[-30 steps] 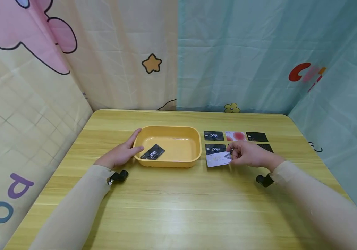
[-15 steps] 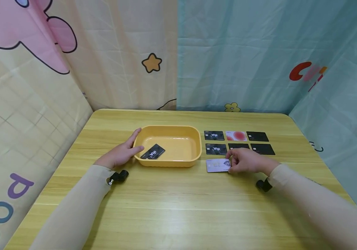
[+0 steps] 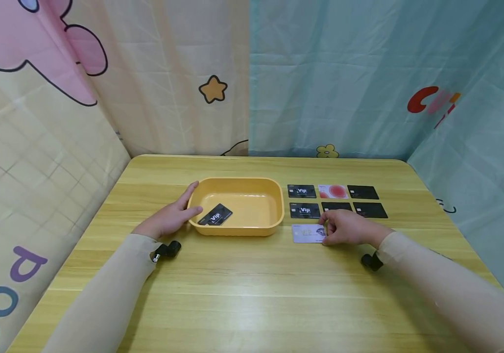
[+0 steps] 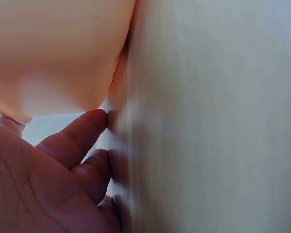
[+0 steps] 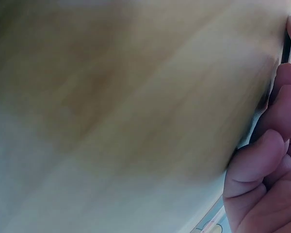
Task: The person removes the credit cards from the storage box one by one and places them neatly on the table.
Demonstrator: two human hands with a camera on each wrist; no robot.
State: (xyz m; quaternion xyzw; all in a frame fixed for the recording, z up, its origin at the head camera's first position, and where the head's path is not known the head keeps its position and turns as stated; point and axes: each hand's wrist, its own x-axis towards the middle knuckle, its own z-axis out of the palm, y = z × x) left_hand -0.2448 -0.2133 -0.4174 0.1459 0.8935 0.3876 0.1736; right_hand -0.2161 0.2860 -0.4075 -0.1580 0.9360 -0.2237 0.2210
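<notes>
Head view shows the left hand (image 3: 168,219) spread wide against the yellow tray (image 3: 234,231) and the right hand (image 3: 349,228) pinching the white card (image 3: 307,234) on the worktop (image 3: 252,294), so near the middle black card (image 3: 336,206) that a clumsy lift could knock it crooked.

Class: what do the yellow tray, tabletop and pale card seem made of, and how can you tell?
Yellow tray: probably moulded plastic, softly glossy; even colour and rounded corners suggest it.
Tabletop: wood or laminate, satin; streaky grain, pale reflection.
Pale card: likely smooth plastic; thin, crisp edges, though coated paper is possible.
</notes>
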